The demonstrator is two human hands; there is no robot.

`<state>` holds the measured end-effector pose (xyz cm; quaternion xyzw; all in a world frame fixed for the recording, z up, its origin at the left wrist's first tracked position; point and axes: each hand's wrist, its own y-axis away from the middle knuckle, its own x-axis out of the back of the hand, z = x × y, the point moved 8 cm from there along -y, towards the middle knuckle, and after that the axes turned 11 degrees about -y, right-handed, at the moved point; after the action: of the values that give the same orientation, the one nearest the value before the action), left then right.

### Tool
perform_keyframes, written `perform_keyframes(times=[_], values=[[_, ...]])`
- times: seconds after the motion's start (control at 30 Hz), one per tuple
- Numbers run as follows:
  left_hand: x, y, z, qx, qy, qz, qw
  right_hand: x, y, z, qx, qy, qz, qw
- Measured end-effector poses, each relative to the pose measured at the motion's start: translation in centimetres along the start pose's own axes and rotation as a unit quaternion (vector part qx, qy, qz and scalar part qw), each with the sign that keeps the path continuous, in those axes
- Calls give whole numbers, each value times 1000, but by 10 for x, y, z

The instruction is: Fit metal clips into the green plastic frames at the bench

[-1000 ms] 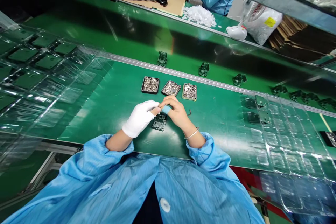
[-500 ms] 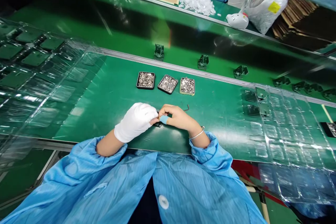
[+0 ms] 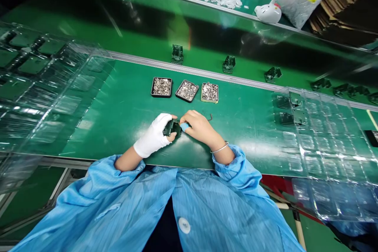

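Observation:
My left hand [image 3: 155, 134], in a white glove with bare fingertips, grips a small dark green circuit board assembly [image 3: 171, 127] between thumb and fingers just above the green bench. My right hand [image 3: 198, 126] has its fingers curled in a pinch at the assembly's right edge, with a blue wrap on the thumb. What sits between those right fingertips is too small to make out. Beyond my hands stand a left black tray [image 3: 161, 95], a middle black tray [image 3: 185, 99] and a right tray [image 3: 209, 101], each filled with small silvery metal parts. An L-shaped hex key [image 3: 210, 117] lies close to my right hand.
Clear plastic blister trays [image 3: 59, 98] with green boards are piled at the left. Another clear tray [image 3: 321, 141] at the right holds a few assemblies. Behind a metal rail [image 3: 195, 71], several board assemblies [image 3: 229, 64] stand in a row. A white fan [image 3: 268, 13] stands farther back.
My left hand has shifted slightly down and opened its view, so the board assembly between its fingers now shows. My right hand has drawn slightly away to the right, still pinched.

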<state>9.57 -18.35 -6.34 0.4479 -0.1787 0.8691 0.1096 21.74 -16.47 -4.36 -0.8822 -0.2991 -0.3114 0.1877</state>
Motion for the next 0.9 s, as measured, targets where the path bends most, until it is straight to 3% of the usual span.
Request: perform_keyframes(times=[0.13, 0.43, 0.6, 0.7, 0.9], values=[[7, -1, 8, -33, -32, 34, 998, -2, 0, -2, 15, 42, -15, 999], [9, 0, 12, -42, -59, 38, 997, -2, -1, -2, -9, 57, 22, 998], [9, -4, 4, 5, -3, -36, 999, -4, 2, 2, -42, -23, 35, 998], [11, -9, 4, 27, -48, -86, 995, -11, 1, -2, -30, -25, 18, 999], [16, -17, 17, -7, -167, -82, 982, -22, 1, -12, -6, 34, -14, 999]])
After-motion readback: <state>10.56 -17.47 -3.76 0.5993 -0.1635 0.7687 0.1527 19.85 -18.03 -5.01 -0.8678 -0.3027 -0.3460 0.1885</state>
